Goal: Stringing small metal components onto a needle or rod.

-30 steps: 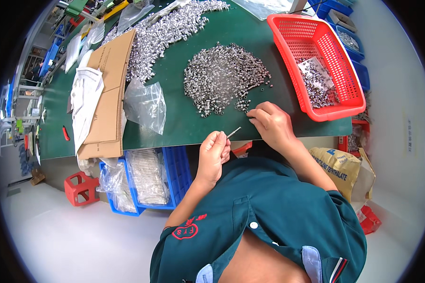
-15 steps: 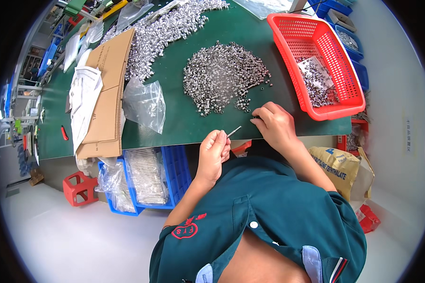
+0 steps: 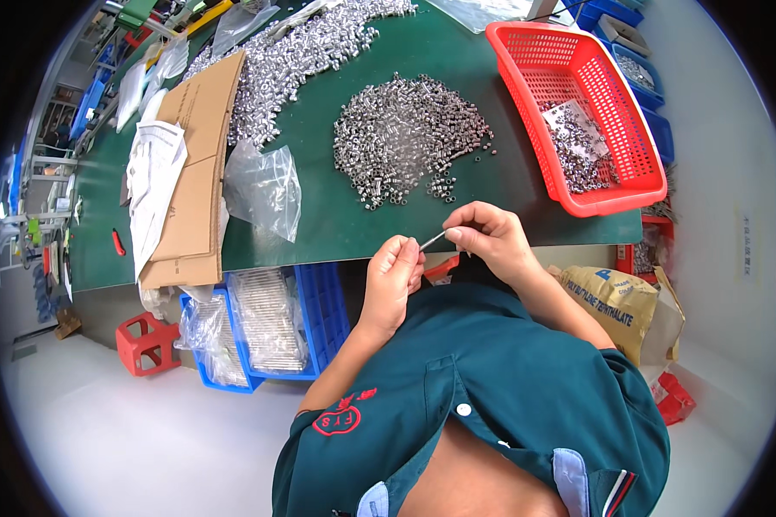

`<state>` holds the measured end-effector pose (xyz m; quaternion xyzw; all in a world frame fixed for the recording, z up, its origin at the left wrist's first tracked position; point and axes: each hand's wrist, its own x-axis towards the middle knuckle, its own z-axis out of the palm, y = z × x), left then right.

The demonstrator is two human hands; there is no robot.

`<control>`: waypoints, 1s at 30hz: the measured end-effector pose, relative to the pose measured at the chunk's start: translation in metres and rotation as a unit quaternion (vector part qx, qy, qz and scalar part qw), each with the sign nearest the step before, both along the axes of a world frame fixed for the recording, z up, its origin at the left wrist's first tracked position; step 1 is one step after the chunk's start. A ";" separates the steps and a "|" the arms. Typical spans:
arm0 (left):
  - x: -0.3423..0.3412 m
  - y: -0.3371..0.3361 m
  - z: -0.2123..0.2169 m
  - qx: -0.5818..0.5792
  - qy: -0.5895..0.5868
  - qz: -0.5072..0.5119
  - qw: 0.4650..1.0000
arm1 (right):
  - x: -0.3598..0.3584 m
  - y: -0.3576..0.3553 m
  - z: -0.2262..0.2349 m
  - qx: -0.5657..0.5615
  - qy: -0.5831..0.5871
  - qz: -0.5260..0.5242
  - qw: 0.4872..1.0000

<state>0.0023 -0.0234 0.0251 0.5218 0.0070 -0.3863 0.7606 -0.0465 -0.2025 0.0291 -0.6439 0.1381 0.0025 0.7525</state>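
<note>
My left hand (image 3: 391, 277) pinches a thin metal rod (image 3: 432, 240) between thumb and fingers, just off the table's near edge. The rod points up and to the right. At its far end, the thumb and forefinger of my right hand (image 3: 497, 248) are closed together; whatever they hold is hidden or too small to make out. Beyond both hands, a heap of small metal rings (image 3: 405, 142) lies on the green table (image 3: 319, 250), with a few loose ones along its near side.
A red perforated basket (image 3: 582, 205) with some small metal parts stands at right. Left lie a clear plastic bag (image 3: 272, 194), folded cardboard (image 3: 194, 189) and a second, larger heap of metal pieces (image 3: 310, 56). Blue bins (image 3: 323, 319) sit below the table, beside a red stool (image 3: 147, 345).
My right hand has drawn back from beside the ring heap toward my left hand, and its fingertips now meet the rod's tip. My left hand has hardly moved.
</note>
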 end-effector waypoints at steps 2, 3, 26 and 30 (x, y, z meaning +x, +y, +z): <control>0.000 0.001 0.000 0.002 -0.003 0.002 1.000 | 0.000 0.000 0.000 0.012 -0.006 -0.003 1.000; -0.001 0.001 0.000 0.003 -0.005 0.004 1.000 | 0.000 0.001 0.000 0.023 -0.011 -0.007 1.000; 0.001 0.000 0.001 -0.032 0.026 -0.028 0.999 | -0.008 0.004 -0.004 0.028 -0.060 -0.003 0.998; 0.000 0.001 0.002 -0.020 -0.006 -0.022 1.000 | -0.006 0.003 0.003 -0.018 -0.046 0.013 0.999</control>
